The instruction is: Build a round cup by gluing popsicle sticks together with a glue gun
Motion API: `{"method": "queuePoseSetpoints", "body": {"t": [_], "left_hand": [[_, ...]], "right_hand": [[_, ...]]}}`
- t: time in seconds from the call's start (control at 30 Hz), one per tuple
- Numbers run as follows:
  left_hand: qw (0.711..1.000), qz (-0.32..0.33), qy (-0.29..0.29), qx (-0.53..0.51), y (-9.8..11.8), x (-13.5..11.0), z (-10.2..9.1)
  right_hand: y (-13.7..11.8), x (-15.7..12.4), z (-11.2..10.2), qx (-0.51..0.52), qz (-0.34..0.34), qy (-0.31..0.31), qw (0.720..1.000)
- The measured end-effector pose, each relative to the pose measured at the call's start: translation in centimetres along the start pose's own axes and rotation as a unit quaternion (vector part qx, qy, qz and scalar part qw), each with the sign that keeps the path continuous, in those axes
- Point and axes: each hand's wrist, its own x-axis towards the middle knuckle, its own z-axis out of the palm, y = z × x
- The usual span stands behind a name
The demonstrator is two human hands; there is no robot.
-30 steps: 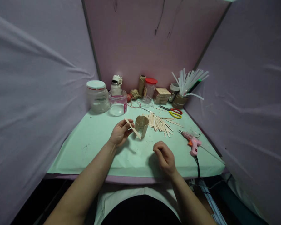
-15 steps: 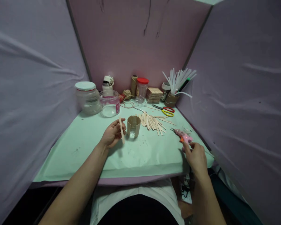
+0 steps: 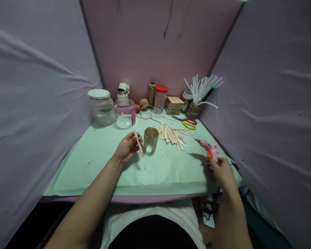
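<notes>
Pinched between the fingers of my left hand (image 3: 128, 147) is a wooden craft stick (image 3: 139, 143), held tilted above the table. Just right of it stands a small cup (image 3: 150, 140) with craft sticks around its side; a clear gap shows at the front. My right hand (image 3: 221, 169) is closed round the handle of a pink hot glue gun (image 3: 209, 148) with an orange trigger, its nozzle pointing left and a red light showing. A loose pile of craft sticks (image 3: 172, 135) lies between the cup and the glue gun.
Scissors (image 3: 188, 122) with red and yellow handles lie behind the pile. Along the back stand a lidded glass jar (image 3: 101, 109), an open clear tub (image 3: 125, 116), a red-lidded jar (image 3: 160, 98), stacked wooden squares (image 3: 174, 104) and a holder (image 3: 194, 110) of glue sticks. Fabric walls flank the table (image 3: 106, 180).
My right hand has closed on the glue gun's handle and raised it off the table. The left hand still holds the stick beside the cup. The view has shifted slightly.
</notes>
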Motion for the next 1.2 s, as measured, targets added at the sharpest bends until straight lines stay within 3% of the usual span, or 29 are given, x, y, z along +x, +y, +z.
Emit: {"method": "queuePoseSetpoints", "body": {"t": [0.07, 0.13, 0.27, 0.37, 0.53, 0.63, 0.77, 0.9, 1.2], "left_hand": [[1.0, -0.002, 0.001, 0.001, -0.1, 0.0, -0.1], [1.0, -0.005, 0.004, 0.003, -0.1, 0.0, -0.1], [1.0, -0.013, 0.005, 0.01, -0.1, -0.1, -0.1], [0.999, -0.029, -0.018, 0.022, -0.2, -0.2, -0.1], [0.995, -0.063, -0.07, 0.037, -0.7, -0.3, -0.3], [0.992, -0.071, -0.091, 0.041, -0.9, -0.3, -0.5], [0.99, -0.086, -0.103, 0.051, -0.9, -0.3, -0.3], [0.988, -0.09, -0.115, 0.059, -0.8, -0.4, -0.1], [0.984, -0.089, -0.135, 0.08, -0.9, -0.5, 0.1]], "right_hand": [[-0.6, -1.5, 0.0, 0.177, -0.027, -0.041, 0.983], [-1.3, -3.0, 0.2, 0.266, -0.061, -0.072, 0.959], [-2.7, -6.0, 1.4, 0.34, -0.062, -0.109, 0.932], [-3.1, -8.6, 3.1, 0.374, -0.042, -0.22, 0.9], [-3.1, -12.3, 5.4, 0.343, -0.127, -0.271, 0.89], [-3.9, -13.4, 5.5, 0.297, -0.193, -0.275, 0.894], [-5.1, -14.2, 5.3, 0.224, -0.259, -0.223, 0.913], [-5.7, -14.7, 5.6, 0.174, -0.338, -0.18, 0.907], [-5.1, -14.7, 7.1, 0.149, -0.368, -0.164, 0.903]]}}
